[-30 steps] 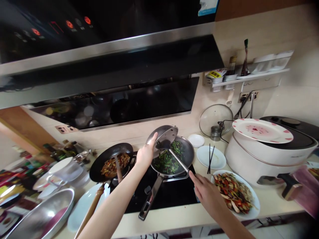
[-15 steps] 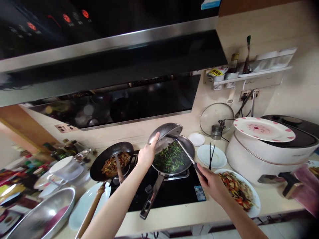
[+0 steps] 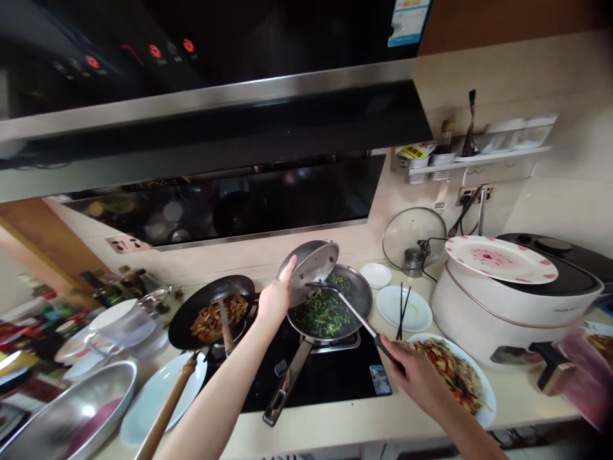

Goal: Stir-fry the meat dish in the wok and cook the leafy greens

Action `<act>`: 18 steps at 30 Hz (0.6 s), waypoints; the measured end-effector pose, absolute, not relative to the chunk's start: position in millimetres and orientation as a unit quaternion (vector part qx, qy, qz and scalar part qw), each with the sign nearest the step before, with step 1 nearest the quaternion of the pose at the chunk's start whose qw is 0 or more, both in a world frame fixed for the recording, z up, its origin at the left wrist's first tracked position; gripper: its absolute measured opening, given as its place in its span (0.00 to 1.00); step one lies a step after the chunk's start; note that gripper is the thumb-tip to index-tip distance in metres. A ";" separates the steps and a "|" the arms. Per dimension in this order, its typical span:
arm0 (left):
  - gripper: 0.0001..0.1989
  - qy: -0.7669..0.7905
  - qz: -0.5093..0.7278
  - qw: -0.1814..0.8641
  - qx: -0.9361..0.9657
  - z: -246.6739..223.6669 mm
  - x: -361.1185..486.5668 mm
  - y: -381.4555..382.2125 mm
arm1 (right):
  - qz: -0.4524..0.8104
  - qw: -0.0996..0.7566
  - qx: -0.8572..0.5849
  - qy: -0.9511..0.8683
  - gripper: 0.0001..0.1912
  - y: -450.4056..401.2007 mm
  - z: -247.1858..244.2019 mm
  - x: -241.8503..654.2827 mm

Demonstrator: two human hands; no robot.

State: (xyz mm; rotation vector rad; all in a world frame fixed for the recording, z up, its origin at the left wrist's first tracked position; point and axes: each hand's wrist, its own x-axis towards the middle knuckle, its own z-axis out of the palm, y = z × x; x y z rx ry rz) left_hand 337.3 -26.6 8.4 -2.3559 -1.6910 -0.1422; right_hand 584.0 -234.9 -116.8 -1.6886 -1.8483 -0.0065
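Observation:
My left hand [image 3: 276,295] grips a metal bowl [image 3: 313,265] by its rim and holds it tilted above the left back of a frying pan [image 3: 361,300]. Chopped green vegetables [image 3: 328,310] lie in that pan, on the right burner. My right hand [image 3: 407,361] is wrapped round the black handle of a metal spatula [image 3: 354,311], whose dark head reaches to the bowl's lower edge over the greens. The pan's handle [image 3: 290,380] points toward me between my arms, and neither hand touches it.
A black wok [image 3: 179,319] of cooked food holds a wooden-handled turner, left. A plate of mixed food [image 3: 486,390], a white plate [image 3: 385,300] with chopsticks and a white cooker [image 3: 460,306] are on the right. A steel bowl [image 3: 115,390] and pale plate [image 3: 138,415] stand front left.
The metal bowl is tipped further, with more of its inside showing. The spatula's head has shifted left and lower, to the bowl's edge. The whole view has moved slightly.

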 end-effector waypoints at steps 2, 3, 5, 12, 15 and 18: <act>0.38 -0.576 -0.048 0.113 -0.808 7.8 335.4 -27.3 | 0.010 0.308 -0.645 -0.699 0.28 -236.5 -116.9 581.0; 0.38 -0.573 -0.050 0.115 -0.810 7.1 334.5 -27.9 | -0.003 0.304 -0.651 -0.695 0.28 -237.3 -116.1 579.8; 0.38 -0.568 -0.056 0.126 -0.811 5.9 333.4 -29.3 | -0.034 0.286 -0.661 -0.693 0.28 -240.9 -114.3 578.8; 0.38 -0.583 -0.078 0.119 -0.800 3.8 334.4 -31.2 | -0.055 0.181 -0.647 -0.739 0.30 -251.9 -114.4 569.0; 0.36 -0.571 -0.080 0.125 -0.807 5.9 335.2 -32.3 | -0.104 0.172 -0.660 -0.724 0.31 -239.9 -115.1 559.8; 0.37 -0.588 -0.120 0.091 -0.795 13.3 331.9 -32.6 | -0.084 0.160 -0.659 -0.730 0.32 -240.1 -120.4 562.3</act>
